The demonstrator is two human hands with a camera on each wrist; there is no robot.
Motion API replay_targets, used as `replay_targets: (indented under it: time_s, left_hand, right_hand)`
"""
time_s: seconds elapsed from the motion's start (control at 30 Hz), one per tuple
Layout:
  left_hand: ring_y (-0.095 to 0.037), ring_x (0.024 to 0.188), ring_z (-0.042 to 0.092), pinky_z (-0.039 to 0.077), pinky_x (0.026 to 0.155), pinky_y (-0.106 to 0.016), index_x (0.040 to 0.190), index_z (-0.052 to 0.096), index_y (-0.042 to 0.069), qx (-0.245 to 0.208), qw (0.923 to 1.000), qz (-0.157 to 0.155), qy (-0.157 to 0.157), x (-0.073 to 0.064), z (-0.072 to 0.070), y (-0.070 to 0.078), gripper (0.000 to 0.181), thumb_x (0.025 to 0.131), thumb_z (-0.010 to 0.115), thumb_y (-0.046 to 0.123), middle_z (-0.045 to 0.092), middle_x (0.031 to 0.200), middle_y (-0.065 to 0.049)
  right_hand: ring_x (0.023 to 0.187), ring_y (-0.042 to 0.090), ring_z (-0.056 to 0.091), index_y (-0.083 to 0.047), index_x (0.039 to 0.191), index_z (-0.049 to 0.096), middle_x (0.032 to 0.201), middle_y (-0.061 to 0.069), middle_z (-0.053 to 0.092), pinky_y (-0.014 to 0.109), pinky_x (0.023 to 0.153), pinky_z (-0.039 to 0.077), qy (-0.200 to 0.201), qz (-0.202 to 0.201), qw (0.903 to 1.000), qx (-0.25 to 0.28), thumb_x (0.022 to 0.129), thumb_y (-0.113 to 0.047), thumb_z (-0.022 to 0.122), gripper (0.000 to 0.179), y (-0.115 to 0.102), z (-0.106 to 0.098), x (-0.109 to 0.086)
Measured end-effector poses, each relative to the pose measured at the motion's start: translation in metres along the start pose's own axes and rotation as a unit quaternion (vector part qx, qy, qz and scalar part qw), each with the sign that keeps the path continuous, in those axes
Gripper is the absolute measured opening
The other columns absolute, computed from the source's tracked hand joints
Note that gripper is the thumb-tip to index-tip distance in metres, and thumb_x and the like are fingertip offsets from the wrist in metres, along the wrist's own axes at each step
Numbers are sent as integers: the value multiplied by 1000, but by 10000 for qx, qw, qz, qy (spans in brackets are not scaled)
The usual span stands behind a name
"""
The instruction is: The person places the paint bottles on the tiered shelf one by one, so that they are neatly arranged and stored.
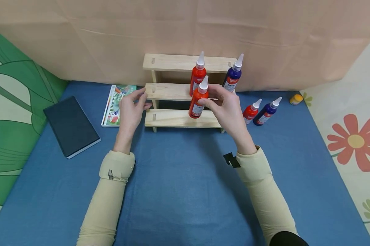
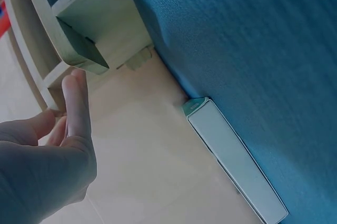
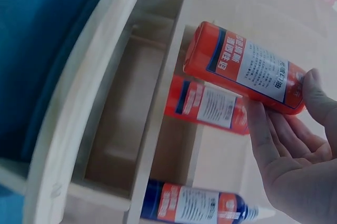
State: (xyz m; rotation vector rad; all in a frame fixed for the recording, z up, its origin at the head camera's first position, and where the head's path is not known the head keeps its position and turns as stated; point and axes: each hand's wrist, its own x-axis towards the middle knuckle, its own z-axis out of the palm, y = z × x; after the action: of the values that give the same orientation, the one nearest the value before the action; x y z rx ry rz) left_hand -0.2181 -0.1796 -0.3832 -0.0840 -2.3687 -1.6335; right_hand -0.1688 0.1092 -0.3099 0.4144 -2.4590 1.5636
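Note:
In the head view my right hand (image 1: 226, 104) holds a red squeeze bottle (image 1: 198, 106) between thumb and fingers, its white nozzle up. The bottle overlaps the lower boards of a three-tier wooden shelf (image 1: 172, 118). Seen from the right wrist, the bottle (image 3: 245, 69) is level with the tiers, and my thumb and fingers grip its upper end. My left hand (image 1: 132, 111) is at the left end of the middle board; the left wrist view shows its thumb and fingers about the board's end (image 2: 57, 100). Another red bottle (image 1: 196, 80) and a blue bottle (image 1: 231, 80) stand on the shelf.
Right of the shelf stand a small-looking red bottle (image 1: 249, 111) and a blue bottle (image 1: 266, 113). A yellow-capped item (image 1: 296, 99) lies at the back right. To the left are a colourful book (image 1: 112, 106) and a dark book (image 1: 71, 124). A beige cloth (image 1: 111, 41) hangs behind.

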Motion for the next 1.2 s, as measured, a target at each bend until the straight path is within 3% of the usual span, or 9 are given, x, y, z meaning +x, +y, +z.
replay_targets:
  time_s: [0.27,0.5,1.2]
  left_hand:
    - [-39,96,78,65,81,-23,143,64,-5,-67,10000,-21,-17,0,5,2,36,112,59,10,71,125,-26]
    - [-40,96,78,65,81,-23,143,64,-6,-125,9999,-45,-23,0,11,4,35,112,58,9,70,124,-27]
    - [-37,97,78,65,81,-23,144,65,-4,-95,9999,-123,-35,-2,15,11,36,111,61,9,71,127,-25]
  right_hand:
    - [117,27,71,3,139,67,131,16,72,43,104,61,-23,-192,9998,107,98,-5,80,44,-10,11,12]
    - [117,26,71,2,139,68,131,15,73,37,105,60,-26,-104,9999,133,98,-7,80,44,-14,17,21]
    - [121,24,71,3,141,67,133,15,73,26,105,57,-63,-391,9988,281,97,-9,81,47,-22,54,57]
